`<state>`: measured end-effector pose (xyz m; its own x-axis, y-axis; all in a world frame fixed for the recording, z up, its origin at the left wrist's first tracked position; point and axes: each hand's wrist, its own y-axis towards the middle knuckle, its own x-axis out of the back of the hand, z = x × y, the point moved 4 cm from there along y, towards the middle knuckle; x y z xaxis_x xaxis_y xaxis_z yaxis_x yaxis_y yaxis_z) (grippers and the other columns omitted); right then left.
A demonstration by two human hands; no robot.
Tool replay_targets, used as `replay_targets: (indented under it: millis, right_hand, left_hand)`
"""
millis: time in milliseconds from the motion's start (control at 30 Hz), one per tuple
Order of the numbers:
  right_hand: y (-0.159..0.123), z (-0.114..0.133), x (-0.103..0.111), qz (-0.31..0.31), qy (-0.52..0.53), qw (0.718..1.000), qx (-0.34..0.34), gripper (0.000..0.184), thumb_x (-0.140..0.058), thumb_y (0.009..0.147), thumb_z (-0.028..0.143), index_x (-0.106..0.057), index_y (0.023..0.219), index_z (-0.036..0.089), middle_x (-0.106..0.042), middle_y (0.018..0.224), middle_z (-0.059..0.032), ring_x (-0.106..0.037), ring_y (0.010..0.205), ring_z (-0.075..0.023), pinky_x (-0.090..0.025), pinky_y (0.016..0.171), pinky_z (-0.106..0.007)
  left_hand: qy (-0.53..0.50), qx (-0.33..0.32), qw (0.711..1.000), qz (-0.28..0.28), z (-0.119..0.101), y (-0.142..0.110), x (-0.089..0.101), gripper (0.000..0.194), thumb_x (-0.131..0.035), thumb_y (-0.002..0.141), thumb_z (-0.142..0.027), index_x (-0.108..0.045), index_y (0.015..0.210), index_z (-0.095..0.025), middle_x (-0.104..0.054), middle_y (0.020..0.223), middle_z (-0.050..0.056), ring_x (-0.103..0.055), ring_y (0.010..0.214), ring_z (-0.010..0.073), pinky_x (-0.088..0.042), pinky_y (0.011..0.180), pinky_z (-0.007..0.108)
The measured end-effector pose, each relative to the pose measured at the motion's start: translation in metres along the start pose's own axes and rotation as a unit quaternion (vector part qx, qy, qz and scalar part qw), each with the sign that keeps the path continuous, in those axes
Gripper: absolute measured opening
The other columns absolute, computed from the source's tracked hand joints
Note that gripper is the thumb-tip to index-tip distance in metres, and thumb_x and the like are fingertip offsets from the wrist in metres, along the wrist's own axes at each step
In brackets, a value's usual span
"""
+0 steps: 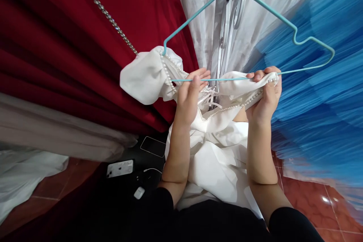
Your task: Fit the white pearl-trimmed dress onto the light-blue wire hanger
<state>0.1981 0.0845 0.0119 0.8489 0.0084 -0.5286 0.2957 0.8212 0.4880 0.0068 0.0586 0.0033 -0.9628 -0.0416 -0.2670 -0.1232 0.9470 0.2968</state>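
A white dress (pixel 215 155) with pearl-trimmed edges lies across my lap, its bodice raised between my hands. A light-blue hanger (pixel 263 3) rises above it; one end sits inside the puffed left sleeve (pixel 144 77), while the notched right end sticks out bare. My right hand (pixel 266 92) is closed around the dress's pearl-edged right shoulder, close to the hanger's lower bar. At that bar's left part, my left hand (pixel 190 94) has its fingers stretched out and the thumb apart, beside the neckline. Thin white laces show behind the bodice.
Red fabric (pixel 133 7) hangs at left with a beaded strand (pixel 104 11). Blue tulle (pixel 317 60) fills the right side, and a metal rack (pixel 219 34) stands behind. Phones (pixel 120 168) and a small white case (pixel 138 193) lie on a black surface beside me.
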Motion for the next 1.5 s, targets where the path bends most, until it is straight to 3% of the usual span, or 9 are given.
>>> replay_targets:
  millis: [100,200,333,433,733,933,1200,1367,1500]
  right_hand:
    - [-0.005,-0.001,0.001,0.011,-0.053,0.999,0.004,0.030,-0.068,0.081,0.055,-0.059,0.098,0.032,-0.066,0.086,0.0010,-0.071,0.091,-0.0215,-0.057,0.094,-0.046]
    - [-0.006,0.001,0.026,-0.026,-0.131,0.991,0.009,0.034,-0.073,0.077,0.051,-0.061,0.101,0.030,-0.071,0.099,-0.0012,-0.072,0.094,-0.0234,-0.057,0.094,-0.049]
    - [0.007,0.036,0.080,-0.195,-0.241,0.942,0.132,0.026,-0.085,0.061,0.027,-0.060,0.068,0.025,-0.059,0.067,0.0013,-0.055,0.062,-0.0141,-0.052,0.071,-0.035]
    - [0.027,0.067,0.093,-0.195,-0.349,0.904,0.152,0.018,-0.075,0.063,0.016,-0.059,0.064,0.024,-0.053,0.059,0.0030,-0.044,0.054,-0.0110,-0.038,0.058,-0.031]
    - [0.069,0.104,0.024,-0.055,-0.461,0.854,0.236,0.025,-0.058,0.060,0.002,-0.046,0.061,0.024,-0.045,0.057,0.0056,-0.030,0.052,-0.0058,-0.024,0.055,-0.027]
    - [0.057,0.090,-0.022,0.037,-0.417,0.885,0.205,0.028,-0.062,0.061,-0.005,-0.049,0.069,0.019,-0.048,0.066,0.0064,-0.041,0.057,-0.0039,-0.031,0.056,-0.022]
    - [0.051,0.086,-0.013,0.025,-0.405,0.891,0.204,0.017,-0.070,0.071,0.001,-0.063,0.076,0.016,-0.057,0.069,0.0052,-0.049,0.059,-0.0032,-0.031,0.053,-0.021]
    - [0.045,0.082,-0.005,0.063,-0.493,0.865,0.074,0.014,-0.080,0.075,0.019,-0.066,0.076,0.016,-0.062,0.067,0.0018,-0.053,0.058,-0.0062,-0.036,0.054,-0.024]
    - [0.024,0.095,-0.016,0.011,-0.404,0.899,0.171,0.011,-0.077,0.076,0.012,-0.068,0.079,0.018,-0.055,0.067,0.0030,-0.049,0.058,-0.0067,-0.031,0.055,-0.027]
  left_hand:
    - [-0.150,-0.014,0.989,0.000,-0.003,0.005,-0.012,0.035,-0.054,0.099,-0.056,-0.063,0.099,-0.023,-0.069,0.100,0.006,-0.069,0.114,0.0217,-0.055,0.107,0.042]
    - [-0.192,-0.035,0.980,-0.037,-0.009,0.004,-0.016,0.031,-0.053,0.101,-0.051,-0.049,0.086,-0.024,-0.043,0.070,-0.002,-0.062,0.080,0.0141,-0.056,0.106,0.039]
    - [-0.196,-0.046,0.978,-0.050,-0.013,0.005,-0.012,0.034,-0.052,0.101,-0.049,-0.041,0.081,-0.024,-0.026,0.066,-0.004,-0.044,0.062,0.0132,-0.059,0.093,0.034]
    - [-0.190,-0.066,0.978,-0.052,-0.016,0.008,-0.006,0.033,-0.055,0.099,-0.048,-0.041,0.080,-0.025,-0.026,0.064,-0.004,-0.042,0.061,0.0140,-0.058,0.086,0.033]
    - [-0.183,-0.093,0.977,-0.059,-0.021,0.000,-0.010,0.034,-0.055,0.100,-0.047,-0.042,0.079,-0.024,-0.026,0.064,-0.004,-0.043,0.062,0.0131,-0.058,0.083,0.032]
    - [-0.222,-0.099,0.968,-0.058,-0.015,0.002,-0.011,0.031,-0.053,0.103,-0.041,-0.045,0.080,-0.022,-0.030,0.063,-0.005,-0.045,0.062,0.0112,-0.059,0.083,0.031]
    - [-0.218,-0.097,0.969,-0.057,-0.013,0.004,-0.009,0.030,-0.050,0.104,-0.039,-0.046,0.080,-0.022,-0.031,0.064,-0.005,-0.047,0.063,0.0115,-0.059,0.085,0.032]
    - [-0.212,-0.100,0.971,-0.053,-0.010,0.006,-0.009,0.030,-0.051,0.104,-0.041,-0.045,0.080,-0.022,-0.030,0.064,-0.005,-0.046,0.063,0.0116,-0.060,0.085,0.033]
    - [-0.218,-0.106,0.969,-0.046,-0.010,0.007,-0.010,0.029,-0.050,0.104,-0.039,-0.045,0.081,-0.022,-0.030,0.064,-0.005,-0.046,0.064,0.0118,-0.059,0.084,0.032]
